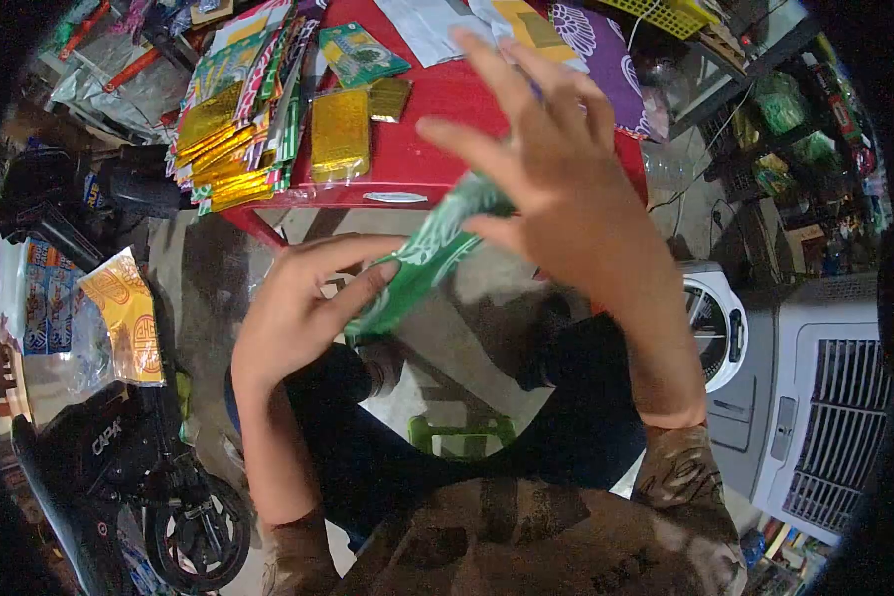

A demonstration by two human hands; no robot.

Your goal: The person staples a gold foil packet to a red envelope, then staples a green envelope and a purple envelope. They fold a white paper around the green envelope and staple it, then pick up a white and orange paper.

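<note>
My left hand [303,308] pinches the lower end of a green strip with a white pattern [422,263], thumb on top and fingers behind it. The strip looks folded and slants up to the right over my lap. At its upper end is my right hand [556,149], fingers spread wide and slightly blurred, the thumb close to the strip. Just beyond on the red table [447,119] lie a gold packet [341,136], a smaller gold packet [388,100] and a green printed packet [361,55].
Gold and striped packets are stacked [238,124] at the table's left. White packets [432,30] and a purple patterned piece [601,60] lie at the back. A yellow basket [670,14] sits far right. A fan-like appliance [834,407] stands right, a black wheeled frame [149,497] left.
</note>
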